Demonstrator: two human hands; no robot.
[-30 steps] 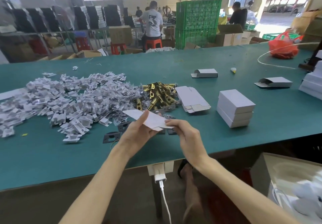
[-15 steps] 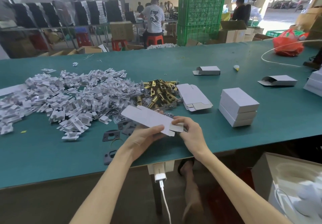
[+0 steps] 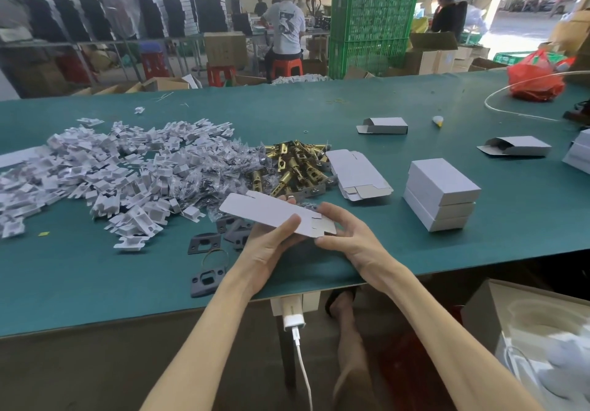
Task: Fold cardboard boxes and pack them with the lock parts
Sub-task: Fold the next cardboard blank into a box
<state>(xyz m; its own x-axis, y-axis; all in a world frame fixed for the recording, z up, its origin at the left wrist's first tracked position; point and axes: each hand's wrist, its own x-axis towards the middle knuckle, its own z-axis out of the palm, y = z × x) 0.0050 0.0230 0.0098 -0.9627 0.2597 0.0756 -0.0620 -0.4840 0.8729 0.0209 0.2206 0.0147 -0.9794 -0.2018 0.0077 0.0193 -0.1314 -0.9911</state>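
Observation:
I hold a flat, unfolded white cardboard box (image 3: 268,212) above the near edge of the green table (image 3: 95,283). My left hand (image 3: 271,247) grips its near long edge, thumb on top. My right hand (image 3: 348,235) holds its right end by the small flaps. Behind the box lies a heap of brass latch bolts (image 3: 293,168). Dark strike plates (image 3: 204,244) lie just left of my left hand. A stack of flat box blanks (image 3: 357,174) rests right of the brass parts. A stack of closed white boxes (image 3: 440,193) stands further right.
A wide heap of white cardboard inserts (image 3: 95,174) covers the left of the table, with small bagged parts (image 3: 223,171) beside it. Two half-folded boxes (image 3: 383,125) (image 3: 517,146) lie further back. A red bag (image 3: 536,78) sits far right. A carton (image 3: 523,330) stands below right.
The flat box has been turned from edge-on to lying flatter and lower over the table edge. Both hands shifted along it, the right hand now at its flap end.

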